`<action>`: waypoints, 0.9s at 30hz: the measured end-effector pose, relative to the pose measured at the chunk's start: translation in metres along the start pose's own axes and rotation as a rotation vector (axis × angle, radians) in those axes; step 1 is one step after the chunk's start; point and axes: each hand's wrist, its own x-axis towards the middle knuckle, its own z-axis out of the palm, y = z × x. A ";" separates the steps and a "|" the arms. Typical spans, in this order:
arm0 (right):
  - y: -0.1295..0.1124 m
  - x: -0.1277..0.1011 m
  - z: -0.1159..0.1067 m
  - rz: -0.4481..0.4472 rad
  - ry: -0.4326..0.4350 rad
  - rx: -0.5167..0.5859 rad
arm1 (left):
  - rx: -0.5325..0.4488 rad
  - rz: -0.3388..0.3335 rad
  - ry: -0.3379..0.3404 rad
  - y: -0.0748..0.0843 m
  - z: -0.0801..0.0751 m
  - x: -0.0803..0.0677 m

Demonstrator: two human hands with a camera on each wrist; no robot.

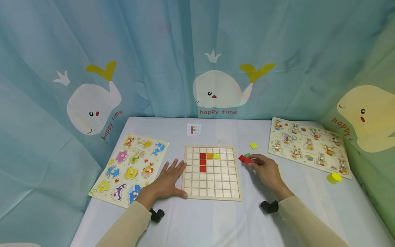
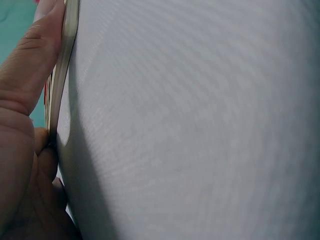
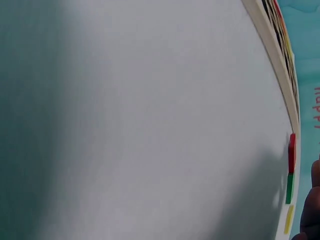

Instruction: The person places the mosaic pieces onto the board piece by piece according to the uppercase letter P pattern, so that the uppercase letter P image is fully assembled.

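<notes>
A wooden grid board [image 1: 213, 198] lies on the table. Red tiles [image 1: 202, 162] stand in a column on it, with an orange tile [image 1: 210, 156] and a yellow tile [image 1: 216, 156] to the right of the top one. My left hand [image 1: 166, 181] rests against the board's left edge, fingers spread and thumb at the lower left corner. Right of the board, my right hand [image 1: 266, 171] pinches a red square tile [image 1: 248, 160] between thumb and fingers. Beside it are another red tile [image 1: 241, 158] and a green tile [image 1: 248, 155], partly covered.
A yellow tile [image 1: 253, 145] lies farther back. Behind the board is a small pattern card [image 1: 194, 129]. A sea-animal puzzle [image 1: 129, 168] lies at left, another picture puzzle [image 1: 308, 147] at right, with a yellow cylinder [image 1: 334, 177] by its near corner.
</notes>
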 end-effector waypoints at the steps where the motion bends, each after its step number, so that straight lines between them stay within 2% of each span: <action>1: -0.001 0.000 0.001 -0.011 0.002 0.004 | 0.000 0.000 0.000 0.000 0.000 0.000; 5: -0.007 -0.002 0.004 -0.047 0.012 0.021 | 0.001 -0.002 0.001 -0.001 0.001 0.000; 12: -0.018 -0.003 0.007 -0.037 0.004 0.038 | -0.001 0.000 0.003 -0.003 0.003 0.002; 21: -0.031 -0.004 0.014 -0.078 -0.014 0.085 | 0.003 0.010 0.004 -0.004 0.002 0.003; 27: -0.037 -0.003 0.020 -0.100 -0.015 0.077 | 0.005 0.008 0.002 -0.004 0.003 0.003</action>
